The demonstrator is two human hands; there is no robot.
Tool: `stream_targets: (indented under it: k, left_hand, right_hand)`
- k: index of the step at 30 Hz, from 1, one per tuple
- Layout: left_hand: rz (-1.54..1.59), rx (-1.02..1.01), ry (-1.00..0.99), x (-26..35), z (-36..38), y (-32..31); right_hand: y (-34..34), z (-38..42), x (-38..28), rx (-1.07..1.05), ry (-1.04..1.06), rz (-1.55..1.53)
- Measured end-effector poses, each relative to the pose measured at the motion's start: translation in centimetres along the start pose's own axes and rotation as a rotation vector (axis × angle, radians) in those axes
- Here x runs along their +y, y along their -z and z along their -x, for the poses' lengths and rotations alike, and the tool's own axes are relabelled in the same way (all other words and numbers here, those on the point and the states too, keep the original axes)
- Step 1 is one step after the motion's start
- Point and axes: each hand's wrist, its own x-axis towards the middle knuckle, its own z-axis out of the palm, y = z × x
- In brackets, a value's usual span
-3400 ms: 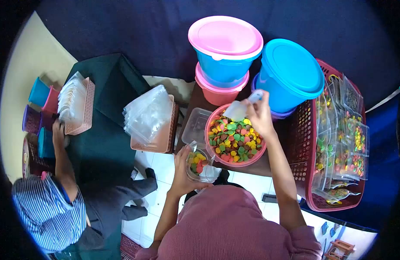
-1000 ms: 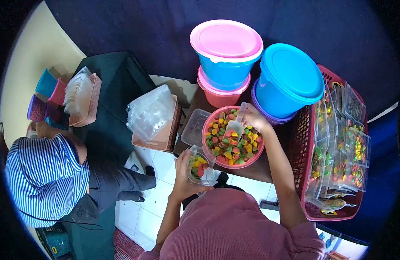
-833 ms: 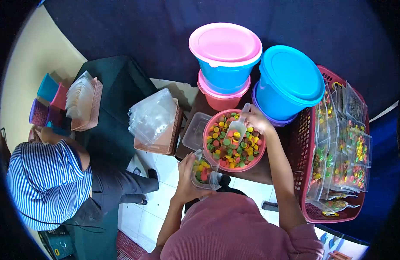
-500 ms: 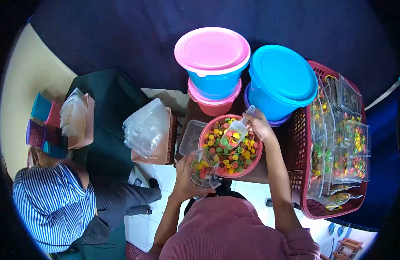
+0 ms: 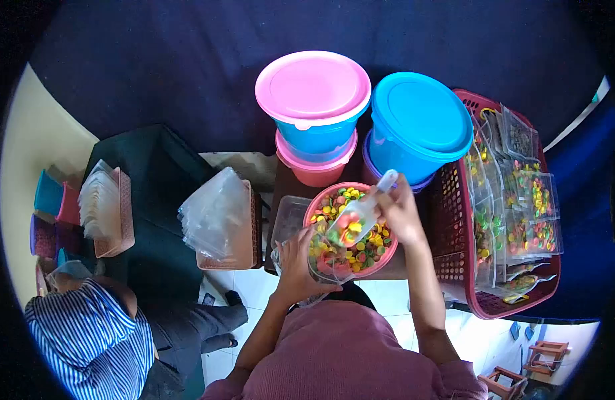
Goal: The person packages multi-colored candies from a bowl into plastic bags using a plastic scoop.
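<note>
A pink tub full of small round pieces in yellow, green, red and brown stands in front of me. My right hand grips the handle of a clear plastic scoop, which carries a load of the pieces. The scoop is tilted down to the left, over the tub and close to the bag's mouth. My left hand is closed around a clear plastic bag at the tub's near left rim. Some coloured pieces show through the bag. A clear rectangular container sits just left of the tub.
Lidded buckets, one pink-topped and one blue, stand behind the tub. A maroon basket on the right holds several filled bags. To the left, empty bags lie on a peach basket. A person in a striped shirt is at far left.
The scoop has moved left and down with its load, nearer the bag. My left hand has shifted slightly right and down with the bag. The whole view has shifted slightly.
</note>
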Motion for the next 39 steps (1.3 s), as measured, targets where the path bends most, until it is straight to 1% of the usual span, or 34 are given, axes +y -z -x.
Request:
stream_targets:
  k: [1,3,4,5,8,11,14,15,17,19,21,23,25,26,29,30,31,33,34,35,37,39]
  left_hand:
    - [0.013,0.012,-0.013,-0.1,-0.1,0.0]
    - [0.027,0.019,-0.031,-0.3,-0.1,0.0]
    - [0.04,0.023,-0.045,-0.6,-0.2,0.0]
    - [0.053,0.027,-0.058,-0.8,-0.1,0.0]
    - [0.057,0.05,-0.095,-1.3,0.0,0.2]
    - [0.08,0.047,-0.105,-1.4,-0.1,0.2]
    - [0.084,0.027,-0.132,-1.8,-0.4,0.0]
    - [0.088,0.028,-0.138,-1.9,-0.5,-0.1]
    - [0.11,0.032,-0.166,-2.2,-0.6,-0.1]
    - [0.113,0.032,-0.161,-2.3,-0.5,-0.1]
    - [0.117,0.031,-0.16,-2.4,-0.4,0.0]
    - [0.103,0.038,-0.165,-2.6,-0.1,0.0]
    - [0.101,0.034,-0.177,-2.8,-0.1,0.0]
    - [0.101,0.028,-0.189,-2.8,-0.1,0.0]
    - [0.103,0.023,-0.188,-2.9,-0.1,0.1]
    - [0.104,0.017,-0.189,-2.9,-0.1,0.0]
    - [0.132,0.032,-0.195,-3.0,0.0,-0.2]
    - [0.159,0.033,-0.211,-2.8,0.0,-0.1]
    - [0.177,0.035,-0.19,-2.5,0.0,0.1]
    - [0.196,0.04,-0.169,-2.4,0.0,0.2]
    - [0.178,0.051,-0.185,-2.5,0.1,0.0]
    - [0.18,0.049,-0.199,-2.6,0.2,-0.1]
  right_hand:
    - [-0.8,0.7,0.1,-0.056,0.041,0.031]
    - [-2.5,1.8,0.5,-0.127,0.236,0.182]
    - [-3.2,2.2,0.7,-0.146,0.339,0.208]
    - [-3.3,2.7,0.3,-0.187,0.233,0.316]
    - [-3.8,3.2,-0.3,-0.164,0.231,0.29]
    - [-3.4,3.3,0.2,-0.095,0.282,0.273]
    - [-3.2,4.3,-0.7,-0.111,0.189,0.26]
    - [-3.1,4.4,-0.4,-0.107,0.192,0.265]
    - [-2.8,4.3,0.5,-0.064,0.263,0.208]
    - [-2.9,4.7,-0.2,-0.049,0.241,0.2]
    - [-2.9,5.0,-0.4,-0.005,0.171,0.098]
    - [-2.5,5.4,-0.3,-0.018,0.172,0.069]
    - [-2.3,6.0,-0.2,-0.125,0.214,0.038]
    - [-2.4,6.2,0.2,-0.18,0.276,0.025]
    - [-2.8,6.8,0.0,-0.175,0.313,0.025]
    - [-2.7,6.9,0.2,-0.111,0.308,0.019]
    - [-2.4,7.0,0.4,-0.101,0.308,0.019]
    - [-1.7,7.0,0.6,0.056,0.235,-0.154]
    - [-1.6,7.0,1.0,0.174,0.218,-0.193]
    - [-1.0,6.9,1.5,0.206,0.218,-0.218]
    - [-0.2,6.9,2.9,0.328,0.148,-0.339]
    - [0.8,6.5,4.6,0.462,0.147,-0.488]
